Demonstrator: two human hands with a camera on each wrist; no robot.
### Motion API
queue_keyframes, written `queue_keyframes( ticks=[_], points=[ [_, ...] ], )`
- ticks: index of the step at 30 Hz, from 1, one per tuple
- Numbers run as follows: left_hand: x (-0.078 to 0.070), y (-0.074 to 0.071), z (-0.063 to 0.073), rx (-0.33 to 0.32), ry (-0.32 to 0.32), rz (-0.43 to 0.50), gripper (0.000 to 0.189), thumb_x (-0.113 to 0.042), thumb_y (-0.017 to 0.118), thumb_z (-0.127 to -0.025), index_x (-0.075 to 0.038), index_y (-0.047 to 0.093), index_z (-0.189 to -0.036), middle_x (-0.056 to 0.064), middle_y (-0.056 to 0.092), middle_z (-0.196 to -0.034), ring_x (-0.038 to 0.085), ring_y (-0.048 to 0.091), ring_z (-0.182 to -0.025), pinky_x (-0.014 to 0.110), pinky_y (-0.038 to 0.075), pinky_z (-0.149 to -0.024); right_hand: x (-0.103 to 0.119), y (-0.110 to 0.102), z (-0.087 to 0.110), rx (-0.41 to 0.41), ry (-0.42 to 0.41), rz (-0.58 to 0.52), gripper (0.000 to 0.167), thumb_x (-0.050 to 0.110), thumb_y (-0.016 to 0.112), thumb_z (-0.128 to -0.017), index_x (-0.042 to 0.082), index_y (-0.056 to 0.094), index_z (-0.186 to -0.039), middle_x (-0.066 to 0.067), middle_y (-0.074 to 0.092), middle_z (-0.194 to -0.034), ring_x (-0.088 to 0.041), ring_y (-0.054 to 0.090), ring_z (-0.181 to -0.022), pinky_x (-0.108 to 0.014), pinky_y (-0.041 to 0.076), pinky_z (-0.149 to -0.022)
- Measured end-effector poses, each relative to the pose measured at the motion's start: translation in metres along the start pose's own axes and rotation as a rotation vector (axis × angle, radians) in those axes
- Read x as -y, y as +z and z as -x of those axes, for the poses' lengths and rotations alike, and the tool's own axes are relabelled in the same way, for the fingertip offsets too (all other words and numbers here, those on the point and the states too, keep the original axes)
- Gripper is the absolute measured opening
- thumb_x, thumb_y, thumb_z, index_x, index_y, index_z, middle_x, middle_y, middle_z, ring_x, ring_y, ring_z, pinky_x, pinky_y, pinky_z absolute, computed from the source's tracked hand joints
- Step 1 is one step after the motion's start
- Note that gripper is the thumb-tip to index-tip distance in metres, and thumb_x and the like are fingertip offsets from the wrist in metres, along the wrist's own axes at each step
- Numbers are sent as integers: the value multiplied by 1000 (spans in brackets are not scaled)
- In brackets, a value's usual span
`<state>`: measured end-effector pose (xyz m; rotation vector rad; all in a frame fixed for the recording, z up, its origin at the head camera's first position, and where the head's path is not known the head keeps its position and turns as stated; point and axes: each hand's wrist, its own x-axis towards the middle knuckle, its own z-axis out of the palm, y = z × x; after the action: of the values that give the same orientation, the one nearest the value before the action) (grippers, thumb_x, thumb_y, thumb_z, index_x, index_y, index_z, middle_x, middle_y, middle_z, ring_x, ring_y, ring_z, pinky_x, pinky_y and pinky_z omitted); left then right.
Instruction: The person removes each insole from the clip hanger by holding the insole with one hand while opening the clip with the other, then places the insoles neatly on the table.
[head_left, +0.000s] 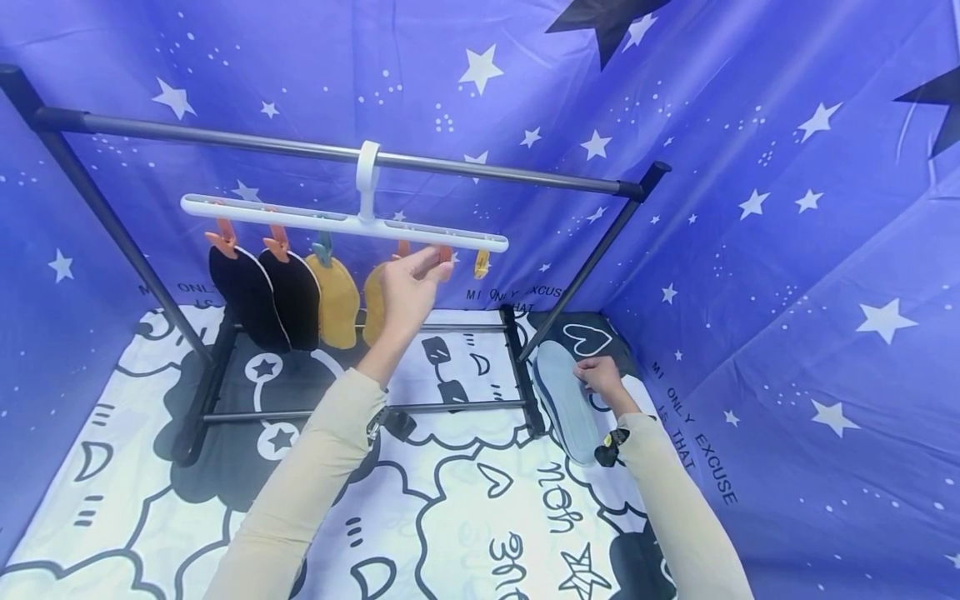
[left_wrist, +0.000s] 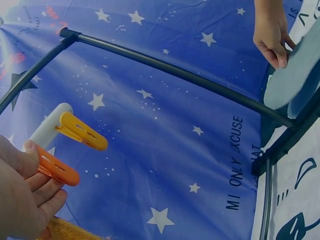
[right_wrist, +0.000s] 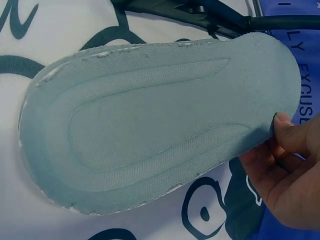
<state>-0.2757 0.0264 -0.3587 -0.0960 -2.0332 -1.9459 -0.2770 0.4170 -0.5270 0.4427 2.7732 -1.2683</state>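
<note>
My left hand (head_left: 411, 287) pinches an orange clothespin (left_wrist: 59, 172) under the right half of a white hanger (head_left: 300, 218). A yellow clothespin (head_left: 482, 264) hangs beside it with nothing clipped. Out to the right, my right hand (head_left: 600, 379) pinches the edge of a grey-blue insole (right_wrist: 150, 115) between thumb and fingers. A second bluish layer shows under that insole in the left wrist view. Two black insoles (head_left: 243, 300) and a yellow insole (head_left: 335, 304) hang from clothespins on the left half. Another yellow insole (head_left: 372, 308) is partly hidden behind my left hand.
The hanger hooks over the top bar (head_left: 480, 172) of a dark metal rack. The rack's right leg (head_left: 585, 267) slants down between my two hands. A patterned white cloth (head_left: 450, 517) lies below, and blue star-printed curtains (head_left: 750, 208) surround the area.
</note>
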Motion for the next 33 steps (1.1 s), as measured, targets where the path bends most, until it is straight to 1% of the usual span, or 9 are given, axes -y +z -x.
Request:
queue_keyframes(
  ticks=[3,10,11,14,17,18,20,25,33],
  points=[
    [0,0,0,-2,-6,0,35,-10,79,-88,-3,72,-122,17,73,-120,29,74,-110,33,60,-93,0,2,-1,3,-9,16,25,1,64,-94,-19,67,-109,-12,68,-84,-14,60,-65,-28,57,-55],
    [1,0,0,-3,14,4,34,-10,79,-88,-2,72,-121,17,73,-119,29,74,-108,33,60,-92,-2,6,-6,-3,-14,50,25,2,66,-92,-17,69,-108,-11,68,-79,-15,60,-60,-30,58,-53],
    [1,0,0,-5,13,3,35,-10,79,-88,-3,72,-121,17,73,-119,29,74,-108,33,60,-92,-1,6,-6,-5,-10,48,22,2,66,-92,-17,70,-103,-9,68,-76,-14,60,-59,-29,58,-52],
    [1,0,0,-6,13,3,35,-10,79,-88,-3,72,-121,17,73,-119,29,74,-108,33,60,-91,-3,8,-6,-3,1,58,21,1,65,-92,-16,71,-103,-14,70,-79,-16,62,-62,-32,60,-55],
    [1,0,0,-6,14,2,35,-9,79,-88,-3,72,-122,18,73,-119,29,74,-108,33,60,-92,-5,9,-7,-4,10,72,22,2,65,-93,-16,71,-104,-16,71,-82,-15,63,-63,-32,60,-55],
    [0,0,0,-5,13,1,35,-9,78,-88,-2,72,-122,18,73,-119,29,74,-108,34,60,-92,-6,10,-8,-2,10,82,25,2,65,-93,-16,70,-109,-19,72,-86,-16,63,-64,-32,60,-56],
    [0,1,0,-4,9,-1,35,-9,78,-88,-3,72,-122,18,72,-120,30,74,-109,34,60,-92,-7,11,-8,1,10,97,26,3,66,-93,-16,69,-110,-19,72,-85,-14,62,-63,-31,60,-55],
    [0,1,0,-4,4,-8,36,-10,79,-89,-3,71,-123,17,72,-121,29,73,-110,34,60,-93,-6,13,-7,1,-2,117,25,1,66,-92,-17,69,-108,-20,71,-85,-16,63,-64,-36,61,-57],
    [1,1,-1,0,6,-3,35,-7,78,-89,-3,71,-123,17,73,-121,29,73,-110,35,60,-93,-5,16,-8,-23,-21,160,20,2,67,-87,-14,73,-99,-11,69,-75,-10,54,-52,-31,57,-50]
  ],
)
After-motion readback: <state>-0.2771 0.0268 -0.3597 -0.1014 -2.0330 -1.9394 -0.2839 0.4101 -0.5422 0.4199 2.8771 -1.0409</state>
